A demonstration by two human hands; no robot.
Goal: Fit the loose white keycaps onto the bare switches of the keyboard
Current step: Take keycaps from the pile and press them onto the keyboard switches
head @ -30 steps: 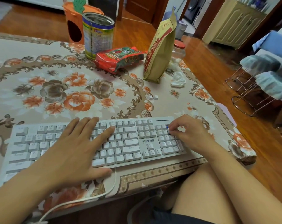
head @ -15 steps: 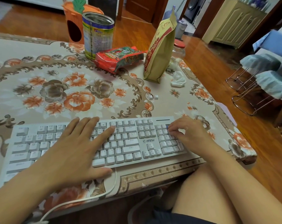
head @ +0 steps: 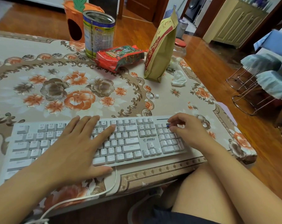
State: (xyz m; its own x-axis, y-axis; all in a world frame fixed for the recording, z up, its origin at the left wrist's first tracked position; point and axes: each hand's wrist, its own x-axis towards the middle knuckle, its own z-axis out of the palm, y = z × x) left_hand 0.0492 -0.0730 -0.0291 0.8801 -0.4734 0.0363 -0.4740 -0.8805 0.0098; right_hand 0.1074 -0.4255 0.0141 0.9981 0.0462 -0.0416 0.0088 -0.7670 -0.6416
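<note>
A white keyboard (head: 132,141) lies along the near table edge. My left hand (head: 75,147) rests flat on its middle keys, fingers spread, holding nothing. My right hand (head: 187,128) hovers over the number pad's top right corner with curled fingers pinched together. A bare blue switch (head: 168,126) shows just left of those fingertips. A whitish bit shows between the fingers; whether it is a keycap is unclear. Two loose white keycaps (head: 153,96) lie on the tablecloth beyond the keyboard.
At the back of the table (head: 153,173) stand a metal tin (head: 98,33), a red snack packet (head: 119,56), a tall tan bag (head: 161,50), a glass jar (head: 179,50) and a crumpled tissue (head: 179,79). The keyboard cable (head: 82,198) hangs off the near edge. Stools stand at right.
My right hand pressed down over the blue switch, then lifted and shifted slightly right, so the switch shows bare again. My left hand has stayed in place.
</note>
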